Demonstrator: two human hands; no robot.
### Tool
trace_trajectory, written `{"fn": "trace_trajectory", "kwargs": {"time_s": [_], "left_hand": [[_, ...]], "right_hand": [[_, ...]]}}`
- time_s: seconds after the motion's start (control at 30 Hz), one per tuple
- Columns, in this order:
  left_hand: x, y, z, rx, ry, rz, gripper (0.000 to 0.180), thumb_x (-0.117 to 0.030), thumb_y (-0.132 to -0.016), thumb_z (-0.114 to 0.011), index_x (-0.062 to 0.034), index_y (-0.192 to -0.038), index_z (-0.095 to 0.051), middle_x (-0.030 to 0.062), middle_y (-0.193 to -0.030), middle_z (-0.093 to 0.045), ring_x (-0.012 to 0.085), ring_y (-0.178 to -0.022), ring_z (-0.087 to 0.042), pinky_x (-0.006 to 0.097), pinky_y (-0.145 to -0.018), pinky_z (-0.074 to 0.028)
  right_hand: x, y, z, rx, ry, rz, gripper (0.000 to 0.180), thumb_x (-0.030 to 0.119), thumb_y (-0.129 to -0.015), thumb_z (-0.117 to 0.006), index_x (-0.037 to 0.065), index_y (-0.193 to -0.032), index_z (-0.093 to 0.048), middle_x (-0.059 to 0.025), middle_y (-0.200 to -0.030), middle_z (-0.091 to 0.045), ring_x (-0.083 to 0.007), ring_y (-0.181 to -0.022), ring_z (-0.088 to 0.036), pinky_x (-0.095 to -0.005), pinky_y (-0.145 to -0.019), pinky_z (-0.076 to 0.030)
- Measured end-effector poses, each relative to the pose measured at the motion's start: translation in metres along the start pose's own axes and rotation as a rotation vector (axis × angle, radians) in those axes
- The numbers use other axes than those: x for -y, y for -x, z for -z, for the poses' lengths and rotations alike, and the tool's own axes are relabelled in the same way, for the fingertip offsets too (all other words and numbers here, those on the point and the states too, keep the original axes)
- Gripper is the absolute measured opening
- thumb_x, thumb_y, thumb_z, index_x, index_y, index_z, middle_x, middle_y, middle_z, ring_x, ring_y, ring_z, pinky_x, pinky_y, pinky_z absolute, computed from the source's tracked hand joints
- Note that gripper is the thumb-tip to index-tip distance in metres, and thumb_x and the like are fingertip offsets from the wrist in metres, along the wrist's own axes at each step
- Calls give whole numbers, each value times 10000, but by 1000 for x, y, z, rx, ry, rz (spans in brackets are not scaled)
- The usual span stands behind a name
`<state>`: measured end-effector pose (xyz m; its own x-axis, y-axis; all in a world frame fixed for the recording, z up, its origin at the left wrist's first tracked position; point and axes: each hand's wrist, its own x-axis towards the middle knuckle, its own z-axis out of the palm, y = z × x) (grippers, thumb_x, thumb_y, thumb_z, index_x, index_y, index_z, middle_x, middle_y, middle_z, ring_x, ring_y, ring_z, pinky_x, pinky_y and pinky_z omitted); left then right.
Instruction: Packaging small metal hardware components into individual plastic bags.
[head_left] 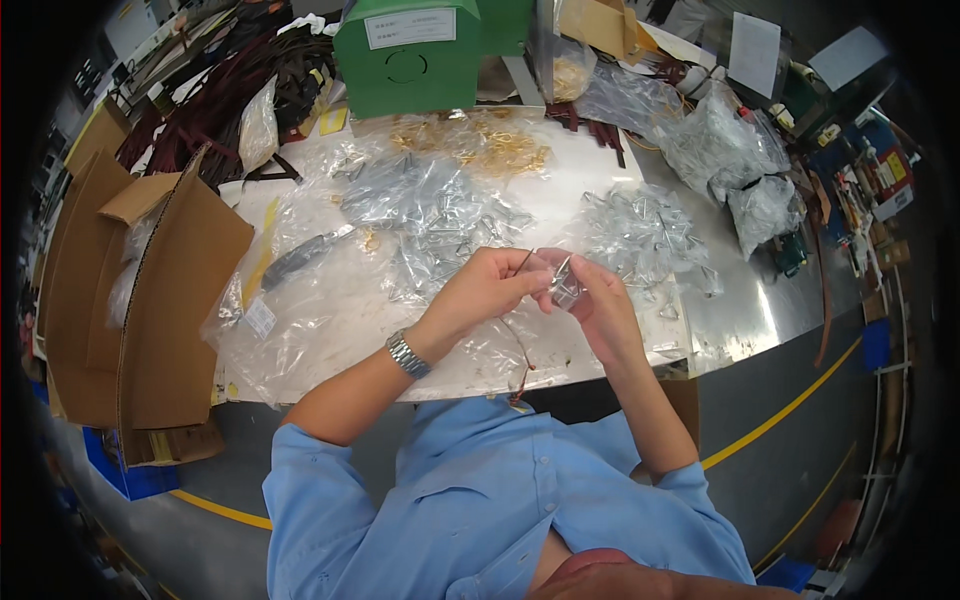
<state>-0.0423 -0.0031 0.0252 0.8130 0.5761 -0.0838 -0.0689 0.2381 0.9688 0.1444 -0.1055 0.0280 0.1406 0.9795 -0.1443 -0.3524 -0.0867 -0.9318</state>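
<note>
Over the near middle of the work table, my left hand [497, 284] and my right hand [604, 312] meet with fingers pinched. Between them is a small clear plastic bag [567, 291] with shiny metal pieces in it; their exact shape is too small to tell. My right hand grips the bag's right side, while my left fingertips close on its left edge. A thin brown cord [524, 355] hangs below my left hand toward the table's front edge. Just beyond my hands lie a heap of bagged metal pieces [440, 215] and a second heap [645, 230] to the right.
Gold-coloured metal pieces [470, 140] lie farther back, before a green box [408, 60]. An open cardboard box [165, 310] stands at the left. Dark red straps [215, 110] are piled at the back left. Clear plastic bags [725, 145] cover the right rear.
</note>
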Motion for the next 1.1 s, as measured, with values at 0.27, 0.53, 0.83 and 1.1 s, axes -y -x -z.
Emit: {"fn": "trace_trajectory", "kwargs": {"time_s": [0.27, 0.53, 0.83, 1.1], "left_hand": [[2, -1, -3, 235, 70, 130, 211, -208, -1012, -718, -32, -1124, -744, 24, -893, -759, -8, -572, -436, 184, -487, -304], [-5, 5, -6, -11, -28, 67, 244, -219, -1004, -725, -24, -1145, -763, 9, -914, -748, -1, -569, -410, 191, -491, -303], [-8, 4, -15, -175, 4, -65, 187, -161, -1048, -653, -21, -1139, -737, -18, -868, -753, -29, -591, -419, 180, -521, -325], [9, 2, -13, -317, -554, -236, 194, -182, -1022, -694, 5, -995, -741, 14, -767, -755, 18, -570, -479, 241, -529, -361]], "right_hand": [[9, 4, -2, -101, -90, 100, 476, 358, -1113, -540, -67, -1289, -665, -186, -1243, -743, -241, -1145, -722, -371, -1018, -551], [3, 1, 7, -213, -212, 68, 527, 414, -1119, -517, -57, -1327, -632, -224, -1268, -733, -290, -1177, -724, -392, -1049, -539], [-4, 1, -11, -166, -202, 84, 577, 437, -1129, -483, -79, -1373, -571, -248, -1264, -722, -288, -1194, -712, -417, -1055, -558], [-13, 3, -21, -178, -259, 89, 594, 457, -1130, -477, -64, -1399, -569, -230, -1291, -711, -268, -1176, -715, -398, -1046, -559]]}}
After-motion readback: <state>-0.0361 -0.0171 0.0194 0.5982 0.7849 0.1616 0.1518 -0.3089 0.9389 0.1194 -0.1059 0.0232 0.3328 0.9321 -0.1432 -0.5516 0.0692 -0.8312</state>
